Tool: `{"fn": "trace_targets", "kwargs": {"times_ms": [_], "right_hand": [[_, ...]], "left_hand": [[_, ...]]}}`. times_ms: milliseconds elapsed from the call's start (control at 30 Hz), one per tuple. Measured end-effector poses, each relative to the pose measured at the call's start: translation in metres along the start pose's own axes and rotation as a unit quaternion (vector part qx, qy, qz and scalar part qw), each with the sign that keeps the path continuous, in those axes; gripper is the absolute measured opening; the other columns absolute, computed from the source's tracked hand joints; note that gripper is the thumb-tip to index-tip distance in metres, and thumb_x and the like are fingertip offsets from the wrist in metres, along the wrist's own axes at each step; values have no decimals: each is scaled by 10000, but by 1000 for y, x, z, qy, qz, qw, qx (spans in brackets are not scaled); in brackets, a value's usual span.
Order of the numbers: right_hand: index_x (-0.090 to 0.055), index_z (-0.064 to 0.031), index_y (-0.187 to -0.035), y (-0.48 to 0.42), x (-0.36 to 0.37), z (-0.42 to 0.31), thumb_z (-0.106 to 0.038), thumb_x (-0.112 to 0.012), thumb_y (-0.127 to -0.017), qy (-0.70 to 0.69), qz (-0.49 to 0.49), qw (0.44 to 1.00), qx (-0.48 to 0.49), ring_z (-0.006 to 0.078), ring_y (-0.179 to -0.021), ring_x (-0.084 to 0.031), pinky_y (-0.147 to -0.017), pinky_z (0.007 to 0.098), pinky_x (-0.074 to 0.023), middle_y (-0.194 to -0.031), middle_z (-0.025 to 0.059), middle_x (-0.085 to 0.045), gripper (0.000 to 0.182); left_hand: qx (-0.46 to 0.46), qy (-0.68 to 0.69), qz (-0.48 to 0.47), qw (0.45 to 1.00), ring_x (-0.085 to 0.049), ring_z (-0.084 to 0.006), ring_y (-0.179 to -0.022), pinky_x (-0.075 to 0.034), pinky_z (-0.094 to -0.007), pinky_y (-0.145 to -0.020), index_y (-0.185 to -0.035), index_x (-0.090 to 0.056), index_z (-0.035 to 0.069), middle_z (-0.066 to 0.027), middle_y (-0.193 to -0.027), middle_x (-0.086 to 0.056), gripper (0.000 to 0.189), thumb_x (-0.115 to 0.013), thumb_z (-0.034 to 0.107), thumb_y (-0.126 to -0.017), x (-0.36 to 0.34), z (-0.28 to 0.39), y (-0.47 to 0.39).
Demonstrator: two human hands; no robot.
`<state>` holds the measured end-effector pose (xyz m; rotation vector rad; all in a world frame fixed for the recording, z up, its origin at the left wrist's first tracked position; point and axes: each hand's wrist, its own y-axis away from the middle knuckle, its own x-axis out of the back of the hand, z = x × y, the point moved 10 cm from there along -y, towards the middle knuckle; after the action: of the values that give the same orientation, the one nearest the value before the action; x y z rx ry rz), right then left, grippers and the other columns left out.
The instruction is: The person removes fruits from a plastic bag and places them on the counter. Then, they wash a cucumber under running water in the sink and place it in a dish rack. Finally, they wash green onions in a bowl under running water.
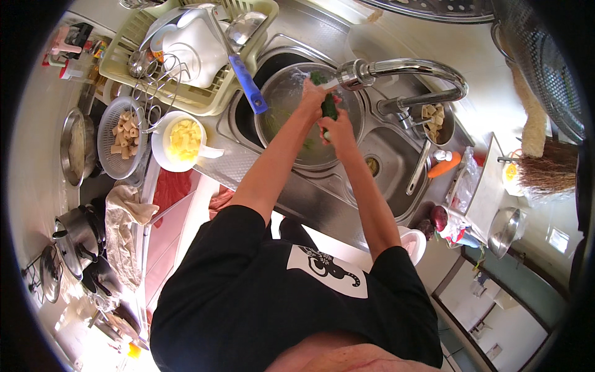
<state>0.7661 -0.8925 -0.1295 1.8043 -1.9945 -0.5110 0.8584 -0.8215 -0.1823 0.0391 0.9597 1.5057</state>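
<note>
My right hand (338,130) grips a long dark green vegetable (329,109) near its pale lower end. Further up, my left hand (314,96) is wrapped around the same vegetable, and a leafy green part (318,77) shows beyond the fingers. Its exact kind is hard to tell. Both hands are over a large metal basin (279,139) of water set in the left sink bowl, where blurred greenery floats. A chrome faucet (355,74) points at my left hand, and a pale stream leaves its spout. My fingers partly hide the vegetable.
Left of the sink stand a dish rack (116,69), a blue-handled utensil (246,83), a colander (106,144) of cut pieces and a white bowl (160,151) of yellow slices. Rightward are a sink bowl (395,162), a knife (418,167), a carrot (444,165) and a cutting board (481,186).
</note>
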Motion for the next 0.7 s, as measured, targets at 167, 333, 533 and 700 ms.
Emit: {"fn": "trace_targets", "kwargs": {"times_ms": [167, 333, 533, 700], "right_hand": [[-401, -61, -881, 35, -31, 30, -105, -548, -813, -474, -126, 837, -245, 112, -525, -439, -392, 195, -310, -708, 89, -500, 167], [-430, -33, -903, 40, -11, 20, -76, -567, -796, -286, -39, 949, -127, 118, -518, -444, -399, 236, -317, -692, 69, -490, 179], [-534, -15, -1156, 9, 80, 19, -164, -622, -823, 51, 82, 987, 124, 182, -707, -571, -645, 309, -449, -811, 85, -603, 375], [-455, 11, -1250, 43, 243, -24, -150, -590, -837, 145, 443, 852, 239, 319, -1165, -463, -1006, 386, -330, -1259, 182, -479, 464]], "left_hand": [[74, 144, -142, 977, -573, -204, -527, -510, -336, -547, -835, -565, 51, -64, -661, -566, 236, -646, 272, -821, -22, 19, 4], [-33, -7, -115, 993, -524, -215, -450, -497, -367, -488, -850, -507, 38, -102, -625, -544, 281, -539, 314, -891, -30, 41, 11], [-175, -98, 5, 980, -538, -172, -635, -470, -303, -596, -1052, -431, 51, -102, -831, -548, 269, -598, 158, -870, -23, 33, 56], [-341, -254, 3, 905, -537, -157, -846, -449, -317, -745, -1088, -461, 68, -75, -929, -565, 372, -689, 152, -806, -38, 91, 115]]}}
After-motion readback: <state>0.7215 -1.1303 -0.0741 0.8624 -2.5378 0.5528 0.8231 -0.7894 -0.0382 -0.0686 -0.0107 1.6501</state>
